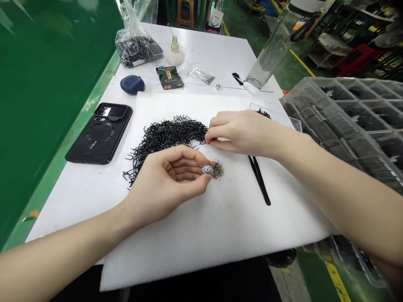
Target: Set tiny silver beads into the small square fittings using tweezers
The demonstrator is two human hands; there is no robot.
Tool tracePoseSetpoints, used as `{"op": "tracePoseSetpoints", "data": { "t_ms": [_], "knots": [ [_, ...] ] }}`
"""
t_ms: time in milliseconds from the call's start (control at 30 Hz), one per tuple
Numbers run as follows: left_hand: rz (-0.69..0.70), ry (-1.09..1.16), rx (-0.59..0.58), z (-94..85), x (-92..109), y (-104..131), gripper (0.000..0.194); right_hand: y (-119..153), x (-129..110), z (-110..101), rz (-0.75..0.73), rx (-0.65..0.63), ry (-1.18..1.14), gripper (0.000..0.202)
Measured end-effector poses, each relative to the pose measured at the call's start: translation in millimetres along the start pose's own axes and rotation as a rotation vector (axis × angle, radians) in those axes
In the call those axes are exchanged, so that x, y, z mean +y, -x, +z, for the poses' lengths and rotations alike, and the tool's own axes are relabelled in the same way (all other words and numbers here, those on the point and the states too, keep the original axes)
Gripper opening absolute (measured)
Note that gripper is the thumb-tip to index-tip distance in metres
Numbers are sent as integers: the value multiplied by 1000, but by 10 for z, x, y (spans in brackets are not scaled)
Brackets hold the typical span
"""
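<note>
White foam cushions the table, probably so tiny parts stay put. My left hand pinches a silver metal piece above it; my right hand curls beside black bent pins, grip unclear.

A glossy green surface is filling the left side, its upper corner catching pale reflections of light, and a lighter green edge is running beside the white table. Beyond the table's far end, a brown stool is standing. To the right, a yellow line is crossing the green floor, while something red is sitting among cluttered, blurred furniture.
</note>
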State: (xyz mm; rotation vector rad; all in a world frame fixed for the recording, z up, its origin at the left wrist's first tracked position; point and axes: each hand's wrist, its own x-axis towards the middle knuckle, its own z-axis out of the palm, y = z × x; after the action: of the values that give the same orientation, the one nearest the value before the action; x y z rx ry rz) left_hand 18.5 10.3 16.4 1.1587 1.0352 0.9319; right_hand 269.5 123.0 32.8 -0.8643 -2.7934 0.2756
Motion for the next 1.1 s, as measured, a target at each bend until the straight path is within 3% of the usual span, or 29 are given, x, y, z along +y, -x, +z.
{"op": "tracePoseSetpoints", "data": {
  "t_ms": [100, 167, 267, 433, 600, 800, 1100],
  "knots": [
    [-66, 80, -12, -30, -23, -16, 35, 123, -90, -3, 60, 169, -132, 18],
    [-109, 151, -19, -49, -50, -31, 34, 234, -179, 28, 130, 357, -288, 11],
    [-151, 254, -35, -68, -81, -49, 32, 361, -291, 115, 163, 470, -446, 12],
    [-177, 315, -15, -63, -74, -41, 25, 385, -426, 238, 172, 488, -696, 13],
    [-196, 375, -35, -61, -62, -40, 21, 391, -529, 258, 214, 555, -903, 35],
    [-186, 372, -68, -83, -61, -50, 16, 427, -483, 191, 115, 593, -944, 47],
    [-164, 382, -93, -79, -66, -67, 21, 416, -490, 175, 90, 473, -988, 49]
  ]
}}
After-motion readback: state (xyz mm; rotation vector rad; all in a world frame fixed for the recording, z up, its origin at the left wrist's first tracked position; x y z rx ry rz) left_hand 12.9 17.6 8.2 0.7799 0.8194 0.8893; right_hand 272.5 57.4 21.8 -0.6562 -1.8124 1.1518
